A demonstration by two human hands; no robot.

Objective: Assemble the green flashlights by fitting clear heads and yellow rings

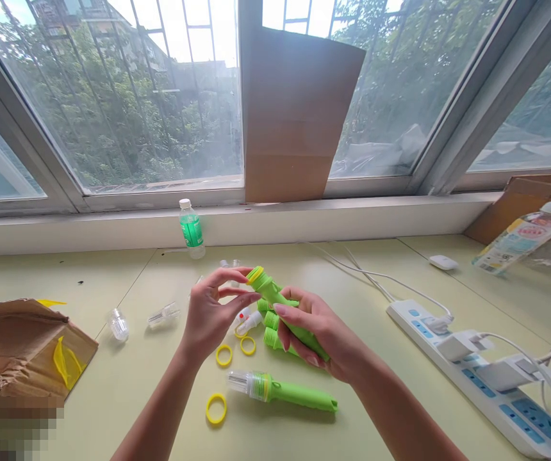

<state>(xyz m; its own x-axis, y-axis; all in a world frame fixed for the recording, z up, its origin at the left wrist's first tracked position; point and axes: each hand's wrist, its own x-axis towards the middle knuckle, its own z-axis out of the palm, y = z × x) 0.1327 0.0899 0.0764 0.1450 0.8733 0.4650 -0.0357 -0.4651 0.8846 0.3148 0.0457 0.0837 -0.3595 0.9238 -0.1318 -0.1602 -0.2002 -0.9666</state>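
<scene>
My right hand (311, 323) is wrapped round a green plastic tube (275, 296) with a threaded neck, tilted up to the left. A yellow ring (255, 274) sits at the tube's upper end. My left hand (220, 301) pinches at this ring with index finger and thumb. Below my hands, on the table, lies a green tube with a clear ribbed cap (285, 392) and a yellow ring at the joint. Several green tubes (270, 330) lie partly hidden behind my right hand. Loose yellow rings (216, 410) lie to the left of them.
Clear ribbed caps (118, 324) lie at the left, near a torn cardboard box (20, 346). A green-labelled bottle (191, 229) stands by the sill. On the right are a white power strip (477, 378) with plugs and cables, a white mouse-like object (443, 263) and another bottle (523, 240).
</scene>
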